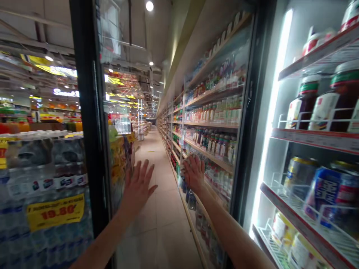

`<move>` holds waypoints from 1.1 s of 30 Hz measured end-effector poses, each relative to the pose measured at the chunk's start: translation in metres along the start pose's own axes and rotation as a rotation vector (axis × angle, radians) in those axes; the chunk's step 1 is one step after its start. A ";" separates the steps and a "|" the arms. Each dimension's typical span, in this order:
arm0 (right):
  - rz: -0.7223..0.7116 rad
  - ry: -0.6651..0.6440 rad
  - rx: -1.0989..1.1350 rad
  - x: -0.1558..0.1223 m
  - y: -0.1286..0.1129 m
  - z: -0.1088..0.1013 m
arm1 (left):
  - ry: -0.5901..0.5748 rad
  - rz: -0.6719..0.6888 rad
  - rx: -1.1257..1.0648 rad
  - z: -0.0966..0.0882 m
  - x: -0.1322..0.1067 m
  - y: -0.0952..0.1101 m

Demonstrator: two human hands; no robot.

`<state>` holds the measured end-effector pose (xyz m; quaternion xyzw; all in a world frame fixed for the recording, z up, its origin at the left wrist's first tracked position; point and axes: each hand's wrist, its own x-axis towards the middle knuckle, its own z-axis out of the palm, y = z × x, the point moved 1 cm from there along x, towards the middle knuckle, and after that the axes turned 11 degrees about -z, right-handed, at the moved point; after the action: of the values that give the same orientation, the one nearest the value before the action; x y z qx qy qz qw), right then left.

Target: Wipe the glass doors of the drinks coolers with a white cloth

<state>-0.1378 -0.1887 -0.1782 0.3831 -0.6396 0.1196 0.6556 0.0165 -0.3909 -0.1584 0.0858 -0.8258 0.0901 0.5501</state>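
Note:
A black-framed glass cooler door (91, 97) stands swung open before me, and the aisle shows through its pane. My left hand (138, 183) is raised with its palm toward the glass, its fingers stretched out and the thumb apart. To its right, my right hand (194, 172) is also up against or close to the pane, fingers extended. Neither hand holds anything. Whether the palms press on the glass, I cannot tell for certain. Drink bottles (218, 145) on shelves appear through the pane behind my right hand.
At right, the lit cooler holds dark bottles (333, 99), cans (300, 175) and a blue packet (325, 192) on wire-edged shelves. Packs of bottled water (45, 175) with a yellow price sign (56, 212) are stacked at left. A tiled aisle floor (151, 164) runs ahead.

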 end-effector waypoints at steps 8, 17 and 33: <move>0.665 0.182 -0.145 -0.030 0.080 -0.020 | -0.013 -0.019 0.062 0.015 -0.012 0.026; 0.539 0.079 -0.152 -0.035 0.090 -0.027 | -0.005 -0.029 0.017 0.020 -0.010 0.021; 0.404 0.155 -0.114 0.010 0.037 -0.009 | -0.079 -0.044 0.069 0.021 -0.011 0.020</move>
<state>-0.1535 -0.1606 -0.1552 0.1995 -0.6567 0.2412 0.6861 -0.0032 -0.3761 -0.1779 0.1263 -0.8413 0.1032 0.5155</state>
